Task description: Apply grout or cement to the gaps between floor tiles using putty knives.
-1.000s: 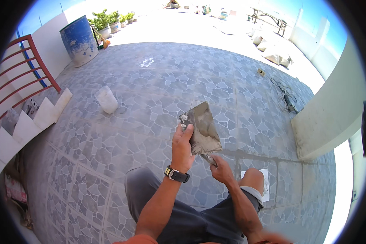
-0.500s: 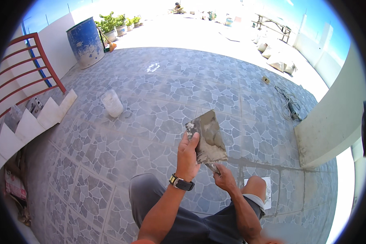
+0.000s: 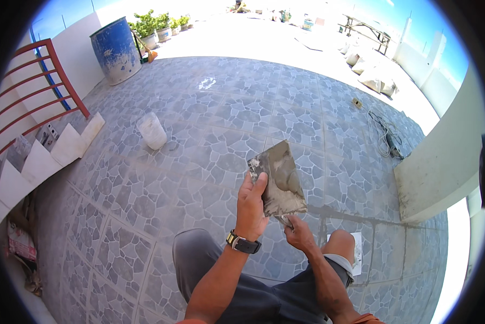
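My left hand (image 3: 251, 202), with a watch on its wrist, grips the left edge of a small tile piece (image 3: 277, 183), thumb on top. Wet grey mortar (image 3: 284, 162) is spread over the upturned face, thicker toward the far end. My right hand (image 3: 299, 235) is closed around the handle of what looks like a trowel (image 3: 284, 220) at the tile's near edge. Most of its blade is hidden by the tile. Both hands are held above the floor, in front of my knees.
Stone-patterned tiles (image 3: 199, 156) cover the floor, with grey mortar smears along joints at right. A whitish plastic container (image 3: 152, 131) stands left of centre. White steps (image 3: 59, 148) with a red railing (image 3: 64, 81) border the left; a pillar (image 3: 431, 173) and coiled cable (image 3: 385, 140) are right.
The tile and both hands sit slightly farther right in the view, and the background has shifted a little. Less of the trowel shows at the tile's near edge. Both grips stay the same.
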